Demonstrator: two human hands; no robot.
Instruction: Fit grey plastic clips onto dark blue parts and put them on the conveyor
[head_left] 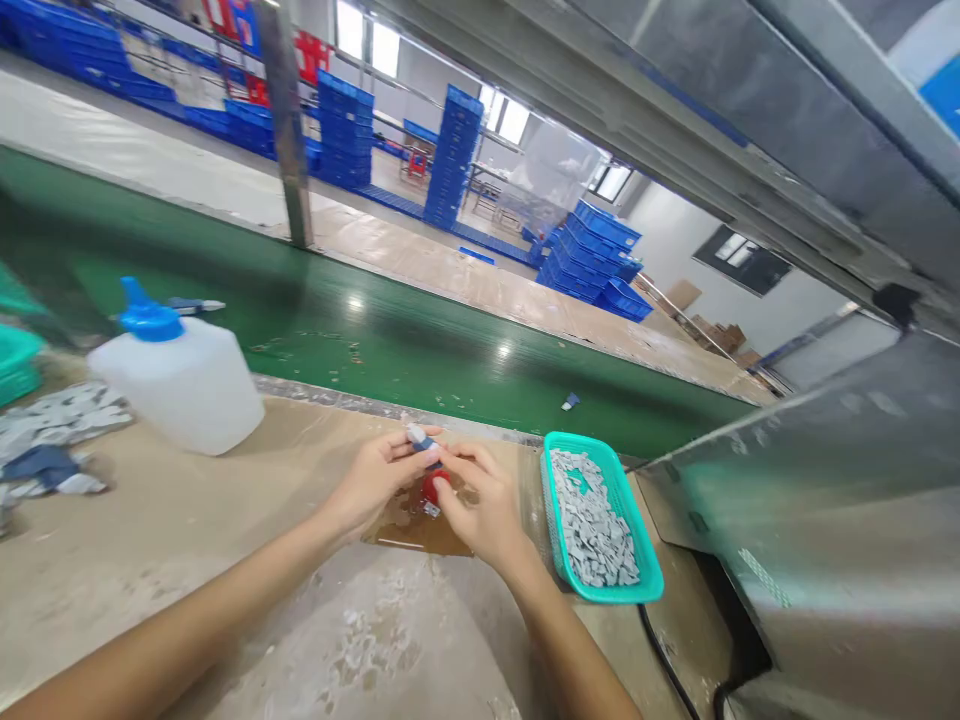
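Observation:
Over the near side of the bench, my left hand [382, 478] pinches a small grey-and-dark-blue piece [421, 438] between thumb and fingers, its pale end pointing up. My right hand [484, 500] is curled close beside it, its fingertips meeting the piece's lower end. Whatever else the right fingers grip is hidden. Just by the right thumb is a small red round thing [433, 488], partly covered by the fingers. A tiny grey bit [431, 509] lies under it, on a brown, wet-looking board [420, 535].
To the right stands a turquoise basket [652, 575] of small grey pieces. A white bottle with a blue spout [187, 385] stands left, near a pile of grey and blue parts [52, 440]. Beyond runs a green conveyor belt [420, 350] with a small blue-and-white piece [571, 401]. A metal panel [840, 520] borders the right.

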